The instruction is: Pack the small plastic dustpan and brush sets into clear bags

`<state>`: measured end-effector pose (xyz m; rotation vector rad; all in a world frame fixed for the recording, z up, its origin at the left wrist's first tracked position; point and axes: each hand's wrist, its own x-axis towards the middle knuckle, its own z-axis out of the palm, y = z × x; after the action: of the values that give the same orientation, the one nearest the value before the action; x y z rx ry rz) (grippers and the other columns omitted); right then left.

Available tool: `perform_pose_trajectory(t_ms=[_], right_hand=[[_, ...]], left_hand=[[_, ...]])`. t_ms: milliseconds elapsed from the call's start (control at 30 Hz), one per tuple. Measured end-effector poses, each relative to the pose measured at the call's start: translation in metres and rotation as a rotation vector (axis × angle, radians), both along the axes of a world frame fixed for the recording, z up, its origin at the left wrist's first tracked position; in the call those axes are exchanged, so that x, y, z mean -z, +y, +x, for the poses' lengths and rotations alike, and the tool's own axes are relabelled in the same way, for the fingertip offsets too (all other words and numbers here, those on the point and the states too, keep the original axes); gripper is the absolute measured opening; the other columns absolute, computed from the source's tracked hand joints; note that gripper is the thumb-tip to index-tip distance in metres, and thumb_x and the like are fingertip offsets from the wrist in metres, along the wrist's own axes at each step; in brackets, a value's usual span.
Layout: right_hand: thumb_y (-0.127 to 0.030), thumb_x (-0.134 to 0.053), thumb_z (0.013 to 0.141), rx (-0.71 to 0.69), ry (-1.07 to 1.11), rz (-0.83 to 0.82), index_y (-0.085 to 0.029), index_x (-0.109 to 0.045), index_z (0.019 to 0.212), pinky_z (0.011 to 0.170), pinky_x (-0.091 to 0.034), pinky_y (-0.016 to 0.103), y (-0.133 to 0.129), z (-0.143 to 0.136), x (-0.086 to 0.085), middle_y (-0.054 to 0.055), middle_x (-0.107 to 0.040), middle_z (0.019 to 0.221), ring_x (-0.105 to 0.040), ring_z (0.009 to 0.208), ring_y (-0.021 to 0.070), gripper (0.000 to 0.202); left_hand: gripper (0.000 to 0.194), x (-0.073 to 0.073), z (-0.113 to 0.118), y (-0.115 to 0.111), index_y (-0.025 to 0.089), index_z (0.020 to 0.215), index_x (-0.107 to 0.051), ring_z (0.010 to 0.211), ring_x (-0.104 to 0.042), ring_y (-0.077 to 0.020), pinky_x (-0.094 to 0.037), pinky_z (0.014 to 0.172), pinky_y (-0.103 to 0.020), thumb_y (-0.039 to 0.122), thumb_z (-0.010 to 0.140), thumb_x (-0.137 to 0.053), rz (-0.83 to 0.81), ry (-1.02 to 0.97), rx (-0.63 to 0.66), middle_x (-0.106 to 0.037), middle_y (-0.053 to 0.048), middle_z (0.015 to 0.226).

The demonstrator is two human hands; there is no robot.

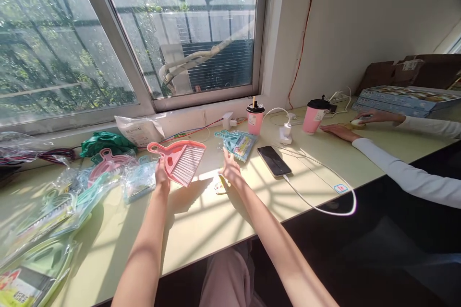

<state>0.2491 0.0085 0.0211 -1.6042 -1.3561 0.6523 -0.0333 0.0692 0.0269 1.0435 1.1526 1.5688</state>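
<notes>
left hand (162, 176) grips pink dustpan (179, 159) | right hand (229, 169) open, empty, just beside dustpan | phone (273, 160) beyond, on table (201, 230)

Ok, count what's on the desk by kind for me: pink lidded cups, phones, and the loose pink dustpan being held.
Pink lidded cups: 2, one by the window sill, one near the other person's hands.
Phones: 1, the black phone lying flat with a white cable plugged in.
Unpackaged pink dustpans: 1, the pink dustpan held up by the left hand.
Total: 4
</notes>
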Motion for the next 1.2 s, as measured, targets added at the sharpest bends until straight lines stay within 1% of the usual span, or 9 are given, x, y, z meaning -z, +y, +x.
perform_pose_trajectory(t_ms=[100,200,333,533,700,800,933,1067,1200], right_hand=[[-0.012,-0.080,0.104,-0.019,-0.193,0.139,-0.030,-0.078,0.163,0.097,-0.067,0.038,-0.005,-0.009,-0.007,0.017,-0.074,0.158,-0.083,0.116,0.0303,0.062],[-0.016,-0.068,0.118,-0.136,-0.382,0.253,-0.029,-0.084,0.154,0.116,-0.067,0.046,-0.011,-0.019,-0.016,0.017,-0.076,0.165,-0.076,0.143,0.0360,0.043],[-0.030,-0.070,0.124,-0.214,-0.607,0.211,-0.028,-0.089,0.141,0.128,-0.057,0.054,-0.016,-0.026,-0.020,0.018,-0.079,0.162,-0.070,0.148,0.0391,0.026],[-0.031,-0.074,0.123,-0.140,-0.565,0.254,-0.027,-0.091,0.122,0.119,-0.058,0.050,-0.016,-0.032,-0.014,0.019,-0.078,0.155,-0.069,0.141,0.0398,0.017],[-0.021,-0.071,0.121,-0.072,-0.350,0.194,-0.022,-0.093,0.099,0.097,-0.058,0.031,-0.008,-0.028,-0.015,0.010,-0.082,0.125,-0.074,0.114,0.0251,0.031],[-0.016,-0.071,0.117,-0.044,-0.244,0.161,-0.021,-0.097,0.096,0.092,-0.055,0.029,-0.004,-0.022,-0.020,0.006,-0.082,0.118,-0.074,0.104,0.0204,0.034],[-0.016,-0.068,0.119,-0.053,-0.335,0.150,-0.022,-0.097,0.097,0.093,-0.057,0.031,-0.006,-0.023,-0.022,0.009,-0.083,0.121,-0.078,0.106,0.0227,0.037],[-0.019,-0.071,0.122,-0.069,-0.573,0.226,-0.023,-0.092,0.107,0.089,-0.063,0.034,-0.013,-0.038,-0.011,0.016,-0.086,0.123,-0.082,0.115,0.0293,0.026],[-0.017,-0.077,0.115,-0.046,-0.519,0.296,-0.026,-0.087,0.116,0.082,-0.064,0.038,-0.010,-0.051,0.006,0.015,-0.088,0.122,-0.085,0.107,0.0315,0.014]], left_hand=[[0.049,-0.003,0.008,-0.004,0.029,0.110,-0.066,0.137,-0.078,-0.0372,-0.061,0.119,-0.047,0.072,0.097,-0.084,-0.008,-0.014,-0.108,-0.085,-0.006,0.106],[0.056,0.001,0.029,-0.013,0.027,0.108,-0.074,0.126,-0.082,-0.0400,-0.063,0.113,-0.049,0.074,0.086,-0.095,-0.008,0.068,0.093,-0.087,-0.008,0.103],[0.061,0.010,0.057,-0.024,0.029,0.106,-0.083,0.129,-0.084,-0.0460,-0.066,0.119,-0.060,0.080,0.078,-0.100,0.007,0.155,0.303,-0.092,-0.014,0.116],[0.074,0.013,0.064,-0.027,0.026,0.108,-0.086,0.134,-0.084,-0.0511,-0.067,0.114,-0.059,0.093,0.077,-0.096,0.015,0.165,0.282,-0.093,-0.016,0.112],[0.099,0.009,0.060,-0.030,0.022,0.105,-0.090,0.120,-0.087,-0.0457,-0.068,0.101,-0.050,0.109,0.059,-0.100,-0.055,0.176,0.343,-0.093,-0.017,0.111],[0.106,0.002,0.060,-0.037,0.020,0.109,-0.093,0.119,-0.087,-0.0440,-0.068,0.100,-0.047,0.112,0.057,-0.099,-0.046,0.225,0.395,-0.094,-0.019,0.118],[0.108,-0.003,0.062,-0.038,0.020,0.113,-0.092,0.111,-0.088,-0.0425,-0.068,0.096,-0.046,0.115,0.062,-0.093,-0.017,0.281,0.398,-0.094,-0.019,0.115],[0.101,0.003,0.070,-0.035,0.022,0.107,-0.088,0.101,-0.087,-0.0410,-0.068,0.094,-0.049,0.115,0.069,-0.082,0.054,0.374,0.242,-0.090,-0.014,0.095],[0.084,0.007,0.077,-0.039,0.023,0.113,-0.088,0.109,-0.086,-0.0402,-0.066,0.100,-0.049,0.102,0.089,-0.074,0.175,0.436,0.113,-0.092,-0.015,0.108]])
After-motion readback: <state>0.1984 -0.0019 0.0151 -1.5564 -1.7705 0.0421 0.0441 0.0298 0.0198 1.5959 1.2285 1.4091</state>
